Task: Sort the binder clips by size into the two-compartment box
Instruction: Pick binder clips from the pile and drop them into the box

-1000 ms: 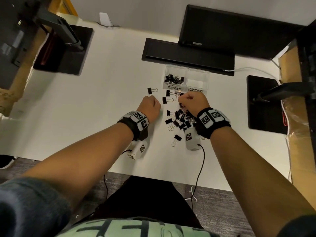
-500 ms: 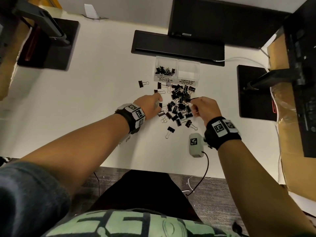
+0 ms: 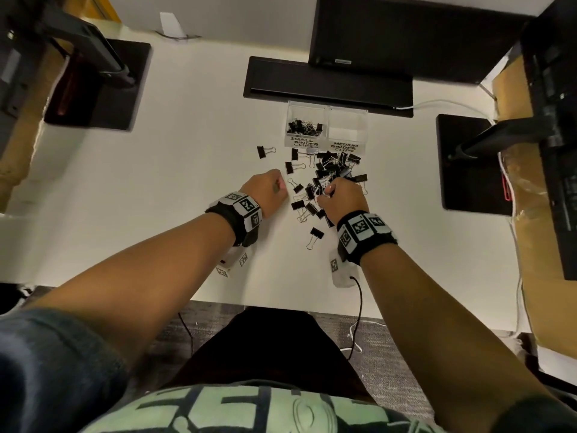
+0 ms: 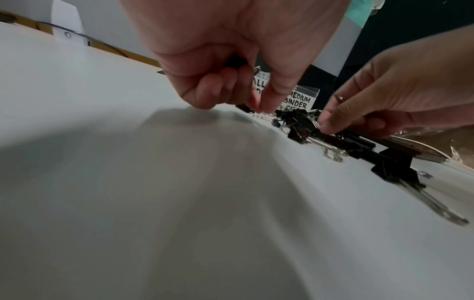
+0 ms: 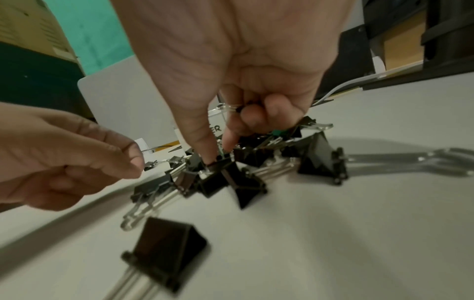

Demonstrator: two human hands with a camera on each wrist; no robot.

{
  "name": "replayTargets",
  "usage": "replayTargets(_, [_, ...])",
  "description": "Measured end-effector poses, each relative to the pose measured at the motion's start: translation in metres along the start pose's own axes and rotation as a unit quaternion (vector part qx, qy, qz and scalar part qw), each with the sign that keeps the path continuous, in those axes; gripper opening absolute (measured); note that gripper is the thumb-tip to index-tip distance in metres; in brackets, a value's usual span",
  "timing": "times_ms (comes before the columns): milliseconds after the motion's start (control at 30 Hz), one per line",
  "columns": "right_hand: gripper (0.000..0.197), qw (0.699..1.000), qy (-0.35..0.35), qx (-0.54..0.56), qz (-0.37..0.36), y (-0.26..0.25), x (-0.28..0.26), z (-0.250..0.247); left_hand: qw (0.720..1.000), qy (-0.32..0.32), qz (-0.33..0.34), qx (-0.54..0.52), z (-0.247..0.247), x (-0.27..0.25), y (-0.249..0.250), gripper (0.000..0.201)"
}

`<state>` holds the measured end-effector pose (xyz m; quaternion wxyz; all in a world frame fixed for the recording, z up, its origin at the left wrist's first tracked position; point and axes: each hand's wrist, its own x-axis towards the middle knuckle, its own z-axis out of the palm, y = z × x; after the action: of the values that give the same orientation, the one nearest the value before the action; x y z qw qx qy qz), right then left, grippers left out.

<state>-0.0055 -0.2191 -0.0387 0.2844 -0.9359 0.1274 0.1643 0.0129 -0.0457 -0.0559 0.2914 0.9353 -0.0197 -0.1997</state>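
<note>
A pile of black binder clips (image 3: 332, 171) lies on the white table in front of the clear two-compartment box (image 3: 346, 110). Its left half, labelled SMALL, holds several small clips (image 3: 304, 126); the right half, labelled MEDIUM, looks empty. My left hand (image 3: 281, 186) is at the pile's left edge, fingers curled. It pinches the wire handle of a small clip (image 5: 151, 164) and something dark sits in its palm (image 4: 232, 60). My right hand (image 5: 215, 159) is down in the pile, thumb and index finger pinching a black clip (image 5: 218, 176), with other fingers curled over wire handles.
Single clips lie apart at the left (image 3: 265, 151) and near me (image 3: 316, 236). A black bar (image 3: 327, 85) and a monitor (image 3: 406, 35) stand just behind the box. Black stand bases sit at left (image 3: 96, 85) and right (image 3: 468, 164). The table's near edge (image 3: 281, 303) is close.
Both hands came back from the box to the pile. The left index finger, stretched out half a second ago, is now curled in a pinch. The right hand moved left into the clips.
</note>
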Motion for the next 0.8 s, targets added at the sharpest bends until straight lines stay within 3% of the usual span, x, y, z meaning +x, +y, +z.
replayTargets(133, [0.031, 1.0, 0.001, 0.023, -0.013, -0.002, 0.001, 0.001, 1.0, 0.007, -0.016, -0.009, -0.004, 0.0, 0.001, 0.012])
replayTargets(333, [0.033, 0.998, -0.012, -0.002, -0.059, 0.001, 0.004, 0.001, 0.996, -0.037, 0.053, 0.062, -0.002, 0.004, 0.017, 0.036])
replayTargets(533, [0.009, 0.995, -0.038, 0.02, -0.088, 0.002, 0.008, -0.01, 0.991, -0.057, 0.06, 0.108, -0.002, 0.008, 0.018, 0.029])
replayTargets(633, [0.016, 0.993, -0.055, 0.017, -0.103, -0.01, 0.016, -0.03, 0.99, -0.059, 0.061, 0.11, -0.003, 0.007, 0.016, 0.026])
replayTargets(800, [0.013, 0.993, 0.018, 0.061, -0.1, -0.044, 0.058, -0.062, 0.994, -0.057, 0.013, 0.088, -0.002, 0.005, 0.005, 0.034])
